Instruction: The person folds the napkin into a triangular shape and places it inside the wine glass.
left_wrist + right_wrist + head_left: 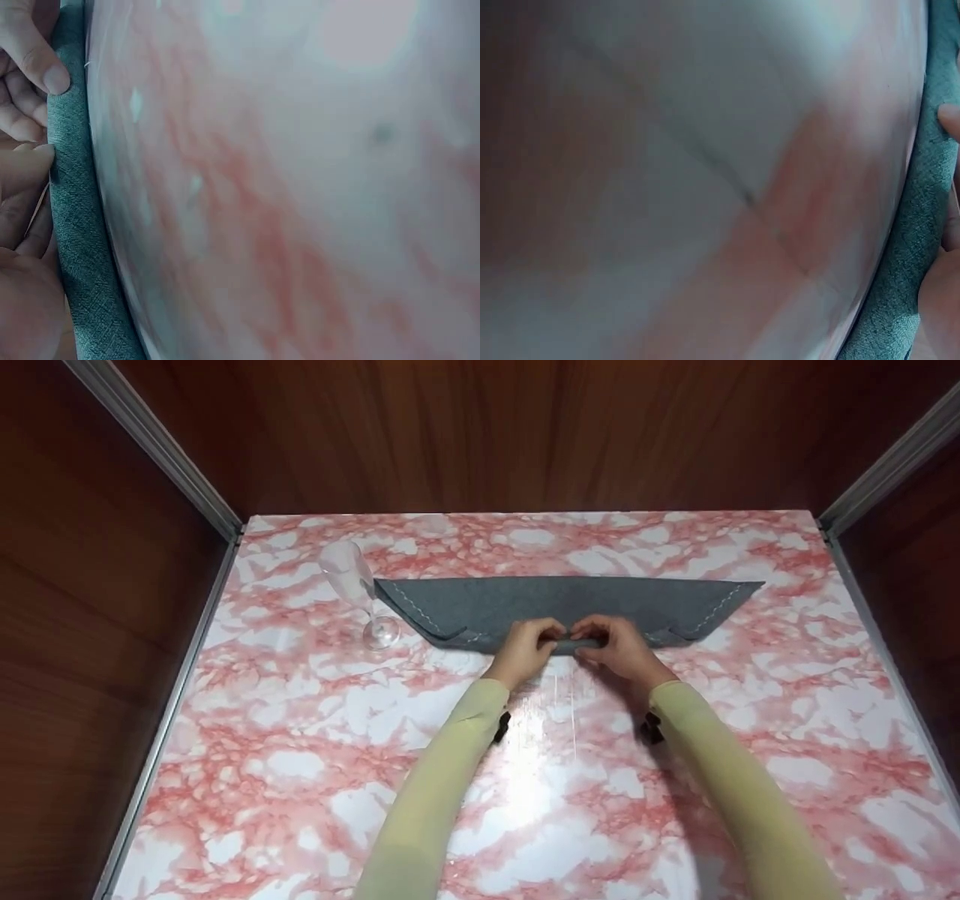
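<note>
A grey cloth napkin with white stitching lies folded into a long flat strip across the pink marbled table. Its near edge is rolled up in the middle. My left hand and right hand sit side by side there, fingers curled round the rolled edge and pinching it. In the left wrist view the rolled grey cloth runs down the left side with fingers on it. The right wrist view shows the cloth at the right edge with a fingertip touching it.
A clear stemmed glass stands on the table just left of the napkin's left tip. Dark wooden walls close in the table at the back and both sides, with metal strips along the corners.
</note>
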